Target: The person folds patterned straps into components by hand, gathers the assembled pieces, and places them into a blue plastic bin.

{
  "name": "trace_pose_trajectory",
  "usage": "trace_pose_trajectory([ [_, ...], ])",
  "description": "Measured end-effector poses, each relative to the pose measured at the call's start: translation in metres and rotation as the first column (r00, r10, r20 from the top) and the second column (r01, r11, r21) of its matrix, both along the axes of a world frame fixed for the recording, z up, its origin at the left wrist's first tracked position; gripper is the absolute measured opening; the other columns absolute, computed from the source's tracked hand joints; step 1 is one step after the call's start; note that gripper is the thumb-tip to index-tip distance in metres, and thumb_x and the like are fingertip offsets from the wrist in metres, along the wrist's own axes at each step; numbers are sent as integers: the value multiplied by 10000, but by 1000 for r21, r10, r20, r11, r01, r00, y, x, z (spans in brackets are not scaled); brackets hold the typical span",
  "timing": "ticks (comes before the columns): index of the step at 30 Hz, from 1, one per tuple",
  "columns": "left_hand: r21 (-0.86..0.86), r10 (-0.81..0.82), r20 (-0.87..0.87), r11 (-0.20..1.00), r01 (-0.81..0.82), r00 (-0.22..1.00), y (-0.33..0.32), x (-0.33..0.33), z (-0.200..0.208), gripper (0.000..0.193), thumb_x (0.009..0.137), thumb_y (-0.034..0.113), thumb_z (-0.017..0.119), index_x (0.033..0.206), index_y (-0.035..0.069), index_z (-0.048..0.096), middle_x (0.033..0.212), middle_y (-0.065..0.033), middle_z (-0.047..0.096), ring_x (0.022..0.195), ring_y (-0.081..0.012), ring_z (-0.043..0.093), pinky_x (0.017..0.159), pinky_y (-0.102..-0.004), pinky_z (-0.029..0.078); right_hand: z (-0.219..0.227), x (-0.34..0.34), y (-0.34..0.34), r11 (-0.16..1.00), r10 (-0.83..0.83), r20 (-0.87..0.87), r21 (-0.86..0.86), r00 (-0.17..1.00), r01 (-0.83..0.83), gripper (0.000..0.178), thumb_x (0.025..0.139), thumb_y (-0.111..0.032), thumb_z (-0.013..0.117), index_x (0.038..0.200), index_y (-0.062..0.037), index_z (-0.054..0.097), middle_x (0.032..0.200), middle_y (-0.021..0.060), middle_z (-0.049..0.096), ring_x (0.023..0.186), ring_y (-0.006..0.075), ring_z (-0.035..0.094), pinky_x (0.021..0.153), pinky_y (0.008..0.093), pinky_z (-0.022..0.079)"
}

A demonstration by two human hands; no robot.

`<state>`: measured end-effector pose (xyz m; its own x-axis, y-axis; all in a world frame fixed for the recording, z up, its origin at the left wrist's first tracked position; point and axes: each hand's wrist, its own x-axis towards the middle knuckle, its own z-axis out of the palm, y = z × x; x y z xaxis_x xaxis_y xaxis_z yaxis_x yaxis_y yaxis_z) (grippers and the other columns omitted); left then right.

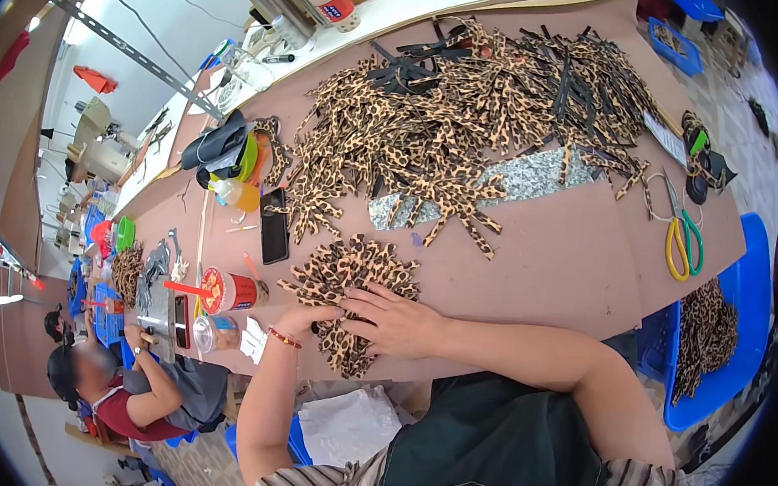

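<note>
A bundle of leopard-print fabric strips point(355, 266) lies fanned out at the near edge of the brown table, part of it hanging over the edge. My left hand point(307, 319), with a red bracelet at its wrist, grips the bundle from the left, thumb on top and the other fingers hidden. Across the bundle's middle lies my right hand point(401, 324), its fingers stretched out and slightly apart, pressing on the strips. Beyond them a large heap of similar strips point(454, 111) covers the far part of the table, with some black strips point(402, 72) on it.
A black phone point(274, 226) and a drink cup with a red straw point(228, 292) stand left of my hands. Scissors with yellow and green handles point(682, 231) lie at the right. A blue basket point(739, 325) holds more strips. A co-worker point(144, 393) sits at the left.
</note>
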<state>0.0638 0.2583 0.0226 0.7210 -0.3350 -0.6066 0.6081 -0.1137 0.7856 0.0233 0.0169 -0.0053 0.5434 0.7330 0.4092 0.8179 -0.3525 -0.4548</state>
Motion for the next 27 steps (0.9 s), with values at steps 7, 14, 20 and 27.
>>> trace_pose_trajectory([
  [7,41,-89,137,996,84,987,3,-6,-3,462,712,-14,691,1161,17,587,1081,-69,644,959,-155,611,847,-301,490,-4,-1,3,994,29,-35,106,999,-25,554,778,-315,677,1216,-38,482,1352,158,404,1317,308,319,1108,424,255],
  [14,-76,220,211,975,-208,952,10,-15,15,463,670,-52,665,1125,-23,584,1039,-121,656,899,-216,645,857,-340,505,19,-30,-70,854,-255,-293,380,921,357,507,806,-280,662,1218,-41,488,1328,185,425,1230,348,415,1026,438,353],
  [20,-80,337,337,941,-330,879,-1,6,57,195,693,62,658,874,-8,667,852,-87,666,780,-210,623,747,-331,509,15,-125,-194,635,-590,-363,344,722,692,264,811,-123,645,1055,-34,602,1089,154,596,906,293,625,759,357,519],
  [27,-342,105,244,940,-16,964,-161,-15,125,522,848,328,576,1228,-20,489,1100,-156,565,1016,-263,570,896,-407,473,7,-239,-246,364,-546,-721,255,427,896,194,864,-133,645,1020,-19,630,882,80,681,795,146,669,714,268,529],
])
